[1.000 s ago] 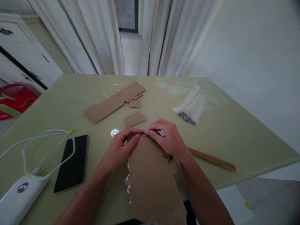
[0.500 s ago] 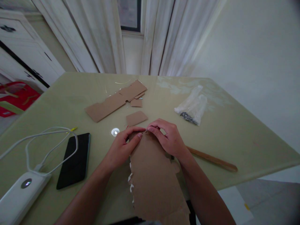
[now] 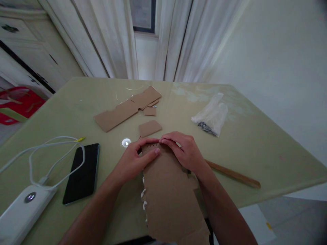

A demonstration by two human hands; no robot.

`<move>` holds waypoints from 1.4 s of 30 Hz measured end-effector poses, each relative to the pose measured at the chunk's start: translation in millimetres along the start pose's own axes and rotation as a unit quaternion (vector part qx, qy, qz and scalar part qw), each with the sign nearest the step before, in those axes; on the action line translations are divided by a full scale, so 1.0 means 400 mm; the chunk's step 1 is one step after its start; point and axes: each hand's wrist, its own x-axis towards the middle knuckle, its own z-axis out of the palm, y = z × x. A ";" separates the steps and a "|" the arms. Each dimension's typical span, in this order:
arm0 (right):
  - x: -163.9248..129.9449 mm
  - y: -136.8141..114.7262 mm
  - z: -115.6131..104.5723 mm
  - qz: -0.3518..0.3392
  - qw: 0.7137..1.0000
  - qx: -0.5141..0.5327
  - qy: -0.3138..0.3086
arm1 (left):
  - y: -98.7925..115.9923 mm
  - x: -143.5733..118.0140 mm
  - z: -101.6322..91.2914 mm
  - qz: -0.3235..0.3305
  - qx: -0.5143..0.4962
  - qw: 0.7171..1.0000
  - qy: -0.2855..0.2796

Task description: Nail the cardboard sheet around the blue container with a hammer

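You're gripping cardboard (image 3: 172, 194) at twelve o'clock, left hand (image 3: 133, 159) bracing, right hand (image 3: 186, 148) pinching (seemingly edge work, needing steadiness next).

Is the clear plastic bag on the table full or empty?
Neither: the plastic bag is partly filled. Dark contents show through at its near end; none show farther up.

Site: room in a home, by appearance. Evidence: long pale curtains (image 3: 112, 41) either side of a dark-framed window (image 3: 142, 15), top centre; white cabinet (image 3: 28, 52) with ornate dark handles, upper left; plain pale wall (image 3: 281, 75), upper right.
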 end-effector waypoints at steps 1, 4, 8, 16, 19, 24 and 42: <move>0.000 0.000 0.000 0.001 1.000 -0.001 0.001 | 0.002 -0.001 -0.002 0.001 -0.001 1.000 -0.001; 0.000 0.002 0.001 -0.004 1.000 -0.002 0.003 | 0.006 -0.004 -0.005 -0.008 -0.016 1.000 -0.008; 0.001 0.003 -0.001 -0.009 1.000 -0.003 -0.006 | 0.010 -0.006 -0.004 -0.024 -0.030 0.999 -0.007; 0.004 -0.002 -0.004 -0.012 0.999 -0.033 -0.026 | 0.013 -0.003 0.000 -0.008 -0.008 1.000 -0.001; 0.005 -0.005 -0.003 -0.011 0.999 -0.039 -0.028 | 0.013 -0.003 -0.001 0.000 -0.002 1.000 -0.003; 0.005 -0.008 -0.002 -0.017 0.997 -0.068 -0.030 | 0.013 -0.005 -0.001 0.004 -0.001 1.000 -0.001; -0.003 -0.002 0.002 -0.044 0.997 -0.068 -0.010 | 0.018 -0.003 0.001 -0.004 0.006 1.000 -0.002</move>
